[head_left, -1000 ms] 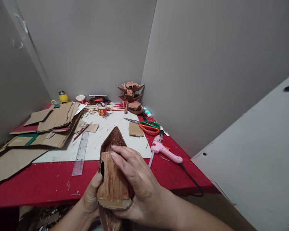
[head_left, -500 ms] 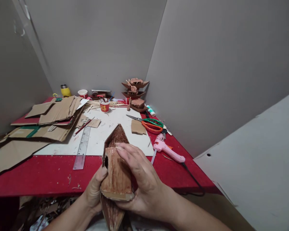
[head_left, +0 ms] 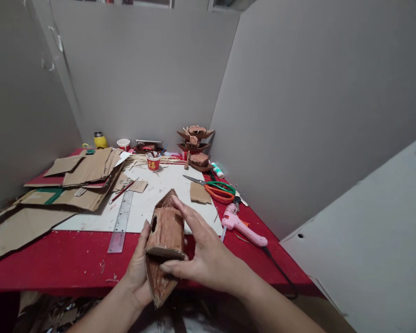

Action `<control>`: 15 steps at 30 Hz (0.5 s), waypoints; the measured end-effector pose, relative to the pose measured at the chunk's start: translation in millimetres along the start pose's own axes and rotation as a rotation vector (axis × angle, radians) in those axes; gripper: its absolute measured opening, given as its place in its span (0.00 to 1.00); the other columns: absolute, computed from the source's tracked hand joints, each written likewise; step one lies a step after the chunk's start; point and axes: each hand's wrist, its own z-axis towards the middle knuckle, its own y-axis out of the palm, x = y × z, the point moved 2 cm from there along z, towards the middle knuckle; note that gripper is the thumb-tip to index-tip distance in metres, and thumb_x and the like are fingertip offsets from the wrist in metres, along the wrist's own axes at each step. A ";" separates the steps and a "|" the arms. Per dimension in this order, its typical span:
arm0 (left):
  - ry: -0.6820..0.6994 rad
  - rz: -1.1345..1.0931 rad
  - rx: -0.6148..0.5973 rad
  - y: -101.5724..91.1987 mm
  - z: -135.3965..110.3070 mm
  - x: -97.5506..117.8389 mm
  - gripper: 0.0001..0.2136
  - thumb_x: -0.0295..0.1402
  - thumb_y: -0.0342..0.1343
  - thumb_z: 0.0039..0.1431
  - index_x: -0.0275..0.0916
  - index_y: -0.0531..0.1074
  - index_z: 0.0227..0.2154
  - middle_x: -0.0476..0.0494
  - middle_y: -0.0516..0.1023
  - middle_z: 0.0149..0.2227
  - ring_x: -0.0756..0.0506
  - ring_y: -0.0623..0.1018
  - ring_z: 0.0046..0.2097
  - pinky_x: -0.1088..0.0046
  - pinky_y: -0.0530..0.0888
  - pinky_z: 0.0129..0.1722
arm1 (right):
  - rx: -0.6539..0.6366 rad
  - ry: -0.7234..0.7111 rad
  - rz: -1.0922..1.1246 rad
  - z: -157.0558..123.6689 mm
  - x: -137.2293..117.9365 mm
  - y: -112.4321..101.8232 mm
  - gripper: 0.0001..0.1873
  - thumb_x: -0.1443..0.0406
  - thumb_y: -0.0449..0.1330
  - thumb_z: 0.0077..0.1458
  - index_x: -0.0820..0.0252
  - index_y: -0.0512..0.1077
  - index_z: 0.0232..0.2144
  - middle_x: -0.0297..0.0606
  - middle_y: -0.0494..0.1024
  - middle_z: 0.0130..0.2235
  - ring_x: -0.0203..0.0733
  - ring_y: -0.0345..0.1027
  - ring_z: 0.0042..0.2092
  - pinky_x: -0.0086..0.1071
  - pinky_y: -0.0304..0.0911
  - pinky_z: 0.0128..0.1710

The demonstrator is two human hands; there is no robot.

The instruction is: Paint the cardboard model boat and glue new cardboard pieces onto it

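Note:
A brown-painted cardboard model boat (head_left: 165, 230) with a curved cabin roof is held over the front edge of the red table, its two pointed ends facing away from and toward me. My left hand (head_left: 138, 268) grips the hull from the left and below, thumb along its side. Around the right side curls my right hand (head_left: 201, 249): its fingers rest by the far end of the cabin and its thumb lies on the near deck. A dark opening shows in the cabin's left wall. The left fingers under the hull are mostly hidden.
Stacked cardboard (head_left: 86, 171) covers the table's left. A clear ruler (head_left: 121, 222) and pencil (head_left: 121, 192) lie beside it. On the right are scissors (head_left: 215, 188) and a pink glue gun (head_left: 244, 226). Behind stand a red paper cup (head_left: 153, 162) and more model boats (head_left: 196, 138).
The boat has tipped so its cabin front and near deck show more. My right thumb has moved from under the cabin edge onto the near deck. The view has tilted up slightly.

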 end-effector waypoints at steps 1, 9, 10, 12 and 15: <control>0.007 -0.009 -0.012 0.5 -0.9 2.9 0.28 0.53 0.50 0.59 0.28 0.77 0.38 0.35 0.82 0.28 0.42 0.81 0.28 0.67 0.78 0.31 | 0.004 0.023 0.030 -1.0 1.9 -3.6 0.58 0.57 0.72 0.43 0.49 0.41 0.67 0.45 0.54 0.67 0.52 0.49 0.66 0.50 0.49 0.63; 0.009 -0.069 -0.049 15.1 -7.3 17.2 0.31 0.56 0.46 0.59 0.28 0.76 0.39 0.33 0.83 0.32 0.40 0.82 0.27 0.67 0.80 0.23 | 0.285 0.059 0.256 -13.6 16.6 -26.5 0.33 0.58 0.61 0.58 0.46 0.55 0.63 0.43 0.63 0.63 0.51 0.56 0.63 0.54 0.52 0.61; 0.012 -0.069 -0.037 16.4 -7.4 17.0 0.30 0.55 0.46 0.59 0.28 0.76 0.38 0.33 0.83 0.32 0.40 0.82 0.27 0.67 0.80 0.24 | 0.286 0.056 0.251 -13.4 15.3 -25.9 0.31 0.58 0.61 0.59 0.46 0.57 0.62 0.43 0.64 0.62 0.50 0.56 0.63 0.53 0.53 0.61; 0.018 -0.065 -0.006 18.3 -7.1 15.7 0.29 0.54 0.46 0.60 0.27 0.76 0.37 0.33 0.83 0.30 0.40 0.82 0.27 0.67 0.80 0.24 | 0.293 0.025 0.233 -11.7 10.0 -23.9 0.27 0.60 0.61 0.59 0.48 0.62 0.59 0.43 0.68 0.59 0.50 0.59 0.61 0.50 0.56 0.60; 0.055 -0.058 0.045 18.9 -5.9 13.5 0.25 0.50 0.47 0.62 0.29 0.76 0.36 0.35 0.83 0.28 0.42 0.82 0.26 0.67 0.80 0.25 | 0.339 -0.077 0.197 -7.5 -0.9 -21.3 0.19 0.64 0.63 0.57 0.50 0.71 0.51 0.41 0.75 0.49 0.47 0.66 0.54 0.43 0.64 0.53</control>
